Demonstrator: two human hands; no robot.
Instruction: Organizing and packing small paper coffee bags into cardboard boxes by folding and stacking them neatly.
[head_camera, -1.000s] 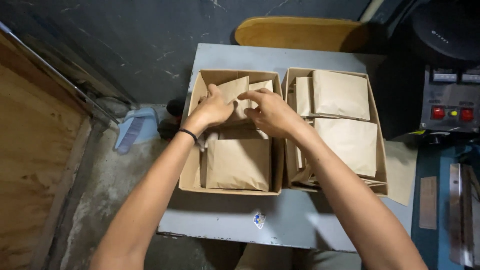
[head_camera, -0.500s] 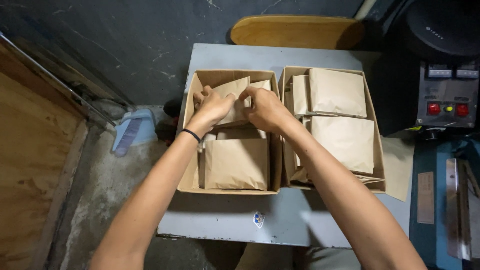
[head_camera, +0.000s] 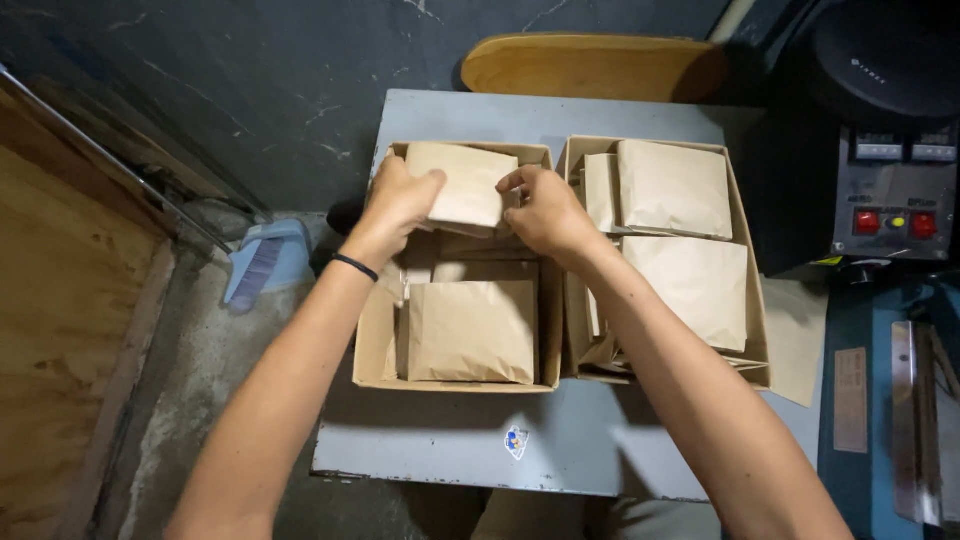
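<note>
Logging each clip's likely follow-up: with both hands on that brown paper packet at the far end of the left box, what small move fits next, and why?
Probably lower the packet flat into the far end of the left box. The left hand and right hand grip its two sides, holding it above that end, and another packet already lies flat at the near end.

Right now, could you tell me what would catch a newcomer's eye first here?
Both hands, left hand and right hand, grip a flat brown paper packet at the far end of the left open cardboard box. Beside it, the right cardboard box holds similar packets on the grey metal table.
</note>
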